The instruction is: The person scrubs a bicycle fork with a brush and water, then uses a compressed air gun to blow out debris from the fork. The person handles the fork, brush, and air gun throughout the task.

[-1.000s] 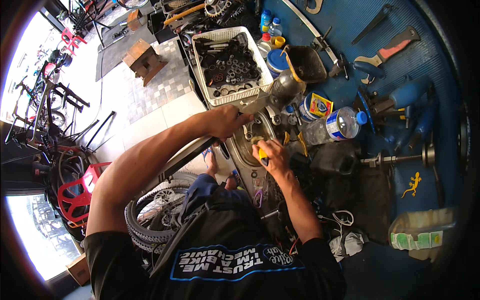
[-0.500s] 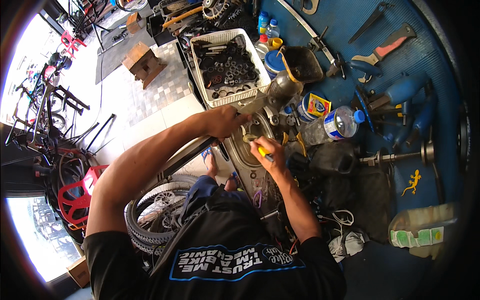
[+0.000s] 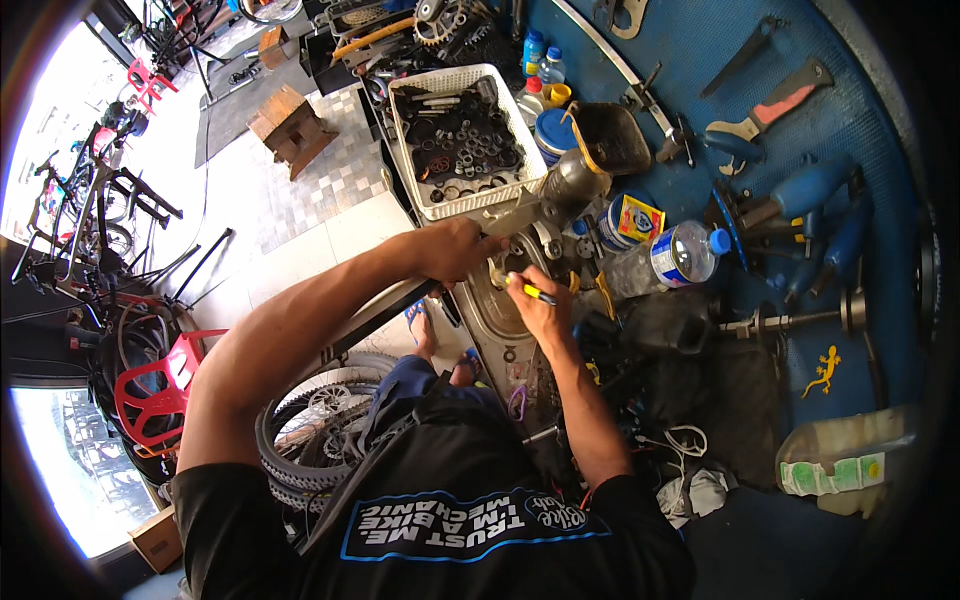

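Observation:
My left hand [image 3: 458,250] reaches across from the left, its fingers closed around a long dark and silver bar-shaped part [image 3: 385,310]. The exact kind of that part is hard to tell, since my hand and forearm cover much of it. In my right hand [image 3: 545,312] is a small brush with a yellow and black handle [image 3: 538,293], pinched between thumb and fingers. Its head points toward my left hand and the held part. Below both hands lies a rounded metal tray [image 3: 487,318], partly hidden by them.
Beyond my hands, a white basket [image 3: 430,208] holds many small metal parts. Bottles, including a clear one with a blue cap [image 3: 690,252], and a dark open container [image 3: 612,135] crowd the right. Tools lie on the blue surface [image 3: 700,50]. Bicycle wheels [image 3: 310,420] stand lower left.
My right hand has shifted slightly, and the brush handle has tilted to lie flatter. My left hand keeps its grip. The whole view has moved a little.

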The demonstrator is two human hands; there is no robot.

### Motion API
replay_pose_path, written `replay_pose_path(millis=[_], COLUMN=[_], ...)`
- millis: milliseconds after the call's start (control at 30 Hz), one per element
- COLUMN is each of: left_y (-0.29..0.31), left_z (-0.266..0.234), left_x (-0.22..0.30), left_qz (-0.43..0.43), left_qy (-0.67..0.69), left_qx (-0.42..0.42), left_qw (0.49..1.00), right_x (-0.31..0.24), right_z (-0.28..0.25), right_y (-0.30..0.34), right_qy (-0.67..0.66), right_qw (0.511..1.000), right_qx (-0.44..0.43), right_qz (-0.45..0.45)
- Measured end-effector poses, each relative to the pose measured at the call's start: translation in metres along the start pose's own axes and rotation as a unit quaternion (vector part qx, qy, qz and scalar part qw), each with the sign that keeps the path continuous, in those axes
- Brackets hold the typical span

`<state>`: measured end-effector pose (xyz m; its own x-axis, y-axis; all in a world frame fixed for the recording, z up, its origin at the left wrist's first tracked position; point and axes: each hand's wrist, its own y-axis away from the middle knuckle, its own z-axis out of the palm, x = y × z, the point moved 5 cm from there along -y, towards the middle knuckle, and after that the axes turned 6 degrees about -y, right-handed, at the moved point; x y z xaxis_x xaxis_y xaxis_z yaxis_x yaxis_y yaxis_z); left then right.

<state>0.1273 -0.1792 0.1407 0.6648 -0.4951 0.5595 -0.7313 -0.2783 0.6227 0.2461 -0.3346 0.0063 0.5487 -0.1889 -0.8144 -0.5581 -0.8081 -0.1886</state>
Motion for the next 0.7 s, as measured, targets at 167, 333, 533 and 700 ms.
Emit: replay_pose_path(millis=[167, 333, 533, 700], left_y=[-0.007, -0.005, -0.003, -0.008], left_z=[0.004, 0.005, 0.002, 0.007], left_x=[-0.009, -0.005, -0.003, -0.010], left_qz=[0.017, -0.002, 0.019, 0.015], left_qy=[-0.007, -0.001, 0.003, 0.008], left_qx=[0.025, -0.007, 0.009, 0.013], left_qw=[1.000, 1.000, 1.000, 1.000], right_x=[-0.009, 0.015, -0.010, -0.017], right_z=[-0.004, -0.008, -0.003, 0.002], right_y=[0.000, 0.007, 0.009, 0.016], right_qy=[-0.002, 0.060, 0.068, 0.091], right_qw=[0.999, 0.995, 0.978, 0.971], right_qx=[0.017, 0.037, 0.037, 0.033], right_qz=[-0.035, -0.067, -0.192, -0.218])
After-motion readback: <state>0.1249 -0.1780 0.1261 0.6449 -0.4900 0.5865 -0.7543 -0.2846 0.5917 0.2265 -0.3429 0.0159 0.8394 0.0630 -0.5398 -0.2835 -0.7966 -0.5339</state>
